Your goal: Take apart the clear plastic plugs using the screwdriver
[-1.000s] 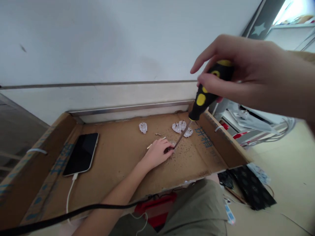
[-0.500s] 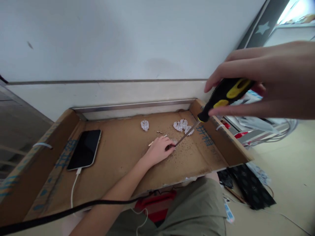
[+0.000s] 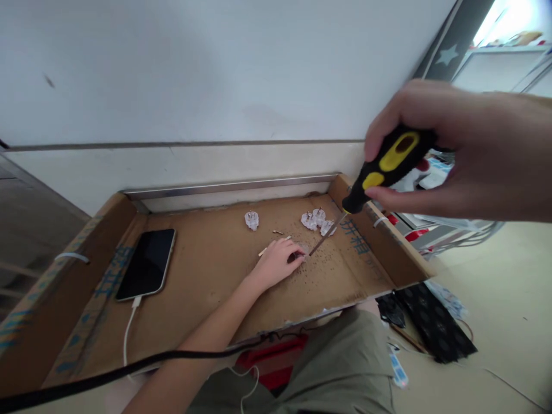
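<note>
Above and to the right of the left hand (image 3: 280,261), the right hand (image 3: 461,144) holds a black-and-yellow screwdriver (image 3: 374,179), its fingers and thumb closed round the handle. The shaft slants down to the left, and the tip is just beside the left fingertips — whether it touches anything there I cannot tell. The left hand lies low over the cardboard tray (image 3: 202,247), fingers bent and partly closed, with a small clear piece (image 3: 304,256) at the fingertips; it is too hidden to say whether they pinch it or only press on it.

Dark specks (image 3: 321,270) are scattered over the cardboard to the right of the left hand. Beyond that hand lie a small brass-coloured piece (image 3: 278,232) and, close to its knuckles, a pale narrow strip (image 3: 263,252). Farther beyond, slightly to its left, sits a single clear plug part (image 3: 251,219), pins up; a cluster of three clear plug parts (image 3: 318,217) sits beyond it to the right, the nearest partly behind the screwdriver shaft. Well to the left of the left hand a phone (image 3: 146,264) lies face up, a white cable (image 3: 127,336) plugged into its near end — and a black cord (image 3: 129,367) crosses over the left forearm.
</note>
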Action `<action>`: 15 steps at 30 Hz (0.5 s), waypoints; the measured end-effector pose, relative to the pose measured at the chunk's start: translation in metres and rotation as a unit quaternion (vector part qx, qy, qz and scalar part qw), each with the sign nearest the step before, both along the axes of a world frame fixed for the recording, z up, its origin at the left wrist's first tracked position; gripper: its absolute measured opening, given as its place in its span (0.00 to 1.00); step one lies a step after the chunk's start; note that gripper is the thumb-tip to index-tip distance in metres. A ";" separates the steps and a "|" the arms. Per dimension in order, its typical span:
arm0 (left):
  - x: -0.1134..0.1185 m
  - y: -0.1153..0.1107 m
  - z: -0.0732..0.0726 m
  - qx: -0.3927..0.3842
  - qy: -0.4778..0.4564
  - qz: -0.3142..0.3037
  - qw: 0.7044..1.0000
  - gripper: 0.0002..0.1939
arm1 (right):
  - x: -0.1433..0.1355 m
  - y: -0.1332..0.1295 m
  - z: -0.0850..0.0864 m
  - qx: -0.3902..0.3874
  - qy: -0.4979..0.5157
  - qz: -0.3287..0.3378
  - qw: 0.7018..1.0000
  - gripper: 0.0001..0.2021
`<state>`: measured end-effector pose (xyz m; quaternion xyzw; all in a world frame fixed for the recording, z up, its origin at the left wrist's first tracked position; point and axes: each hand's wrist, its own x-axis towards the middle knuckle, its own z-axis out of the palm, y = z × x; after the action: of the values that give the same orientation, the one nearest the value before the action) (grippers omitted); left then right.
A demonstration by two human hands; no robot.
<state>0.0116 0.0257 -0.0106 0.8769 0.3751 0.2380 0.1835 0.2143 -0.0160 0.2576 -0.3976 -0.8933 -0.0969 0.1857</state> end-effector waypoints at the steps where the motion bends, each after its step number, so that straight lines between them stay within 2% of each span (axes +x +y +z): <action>1: 0.000 0.000 -0.001 0.000 -0.003 0.002 1.000 0.07 | -0.001 0.001 0.000 -0.003 -0.021 0.023 1.000 0.14; 4: 0.001 0.000 -0.001 0.003 -0.009 0.012 1.000 0.07 | -0.003 0.002 0.001 0.012 -0.055 0.055 0.997 0.13; 8: 0.001 -0.002 0.003 0.003 -0.005 0.029 1.000 0.07 | -0.006 -0.001 0.004 0.038 -0.036 0.031 0.998 0.13; 15: -0.001 -0.001 0.009 -0.001 -0.007 0.002 1.000 0.07 | -0.008 -0.001 -0.001 0.030 -0.049 0.045 0.997 0.13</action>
<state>0.0109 0.0244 -0.0011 0.8744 0.3755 0.2442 0.1862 0.2065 -0.0173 0.2563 -0.3460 -0.9151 -0.1346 0.1575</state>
